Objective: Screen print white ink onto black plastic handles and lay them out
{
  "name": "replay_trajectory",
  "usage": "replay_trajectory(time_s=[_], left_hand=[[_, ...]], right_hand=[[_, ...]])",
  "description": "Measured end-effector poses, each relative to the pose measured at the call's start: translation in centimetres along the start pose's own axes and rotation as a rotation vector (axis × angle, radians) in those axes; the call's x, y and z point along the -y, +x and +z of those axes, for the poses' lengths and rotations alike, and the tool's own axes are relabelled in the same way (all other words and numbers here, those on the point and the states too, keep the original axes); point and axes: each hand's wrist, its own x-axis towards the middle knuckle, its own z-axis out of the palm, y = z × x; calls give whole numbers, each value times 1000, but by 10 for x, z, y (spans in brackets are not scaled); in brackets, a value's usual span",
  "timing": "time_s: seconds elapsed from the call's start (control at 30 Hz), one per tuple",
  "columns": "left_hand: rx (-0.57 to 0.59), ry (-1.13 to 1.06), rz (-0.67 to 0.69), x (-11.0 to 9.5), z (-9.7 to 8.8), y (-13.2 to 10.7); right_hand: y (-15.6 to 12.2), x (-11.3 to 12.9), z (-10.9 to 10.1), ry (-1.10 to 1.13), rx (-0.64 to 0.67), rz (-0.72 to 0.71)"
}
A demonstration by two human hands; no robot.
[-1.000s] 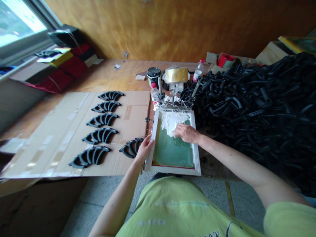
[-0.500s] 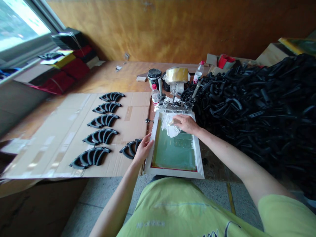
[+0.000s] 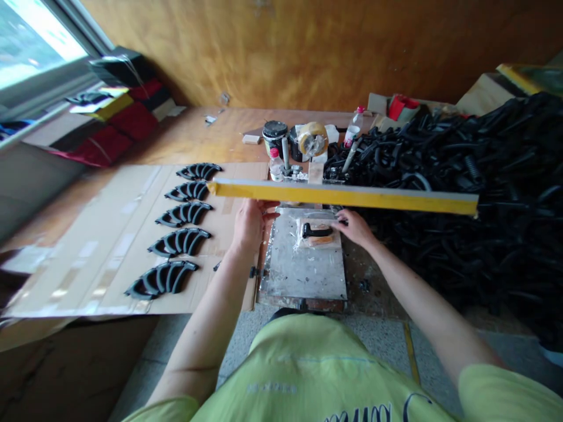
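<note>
A black curved plastic part point(image 3: 315, 230) lies in a small light holder point(image 3: 329, 241) on the grey metal plate point(image 3: 303, 275). My right hand point(image 3: 355, 227) is at the holder's right edge, thumb and fingers slightly apart, and nothing shows clearly between them. Over at the plate's upper left corner is my left hand point(image 3: 250, 223), fingers stretched out toward the right. The printing screen frame point(image 3: 343, 193) is raised, its yellow-and-grey edge crossing above both hands. That edge hides the area behind it, including where the white paste was.
Rows of black curved parts point(image 3: 167, 280) lie on the cardboard sheet point(image 3: 88, 246) at left. A large heap of black parts point(image 3: 440, 170) fills the right. Bottles point(image 3: 353, 127), a dark-lidded tub point(image 3: 275, 132) and a tape roll point(image 3: 313, 139) stand behind the plate.
The screen frame has swung up from the plate, uncovering the black part and holder. My right hand has left the white paste and come down by the holder; my left hand has moved up.
</note>
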Motion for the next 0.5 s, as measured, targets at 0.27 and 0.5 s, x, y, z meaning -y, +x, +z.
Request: replay_trajectory(time_s=[0.27,0.5], left_hand=[[116,-6,-665,107,-2,-80],[-327,267,-611,121,-130,-93]], right_hand=[[-62,96,42,-72,6,-332],[-116,20,3,-243,185,-76]])
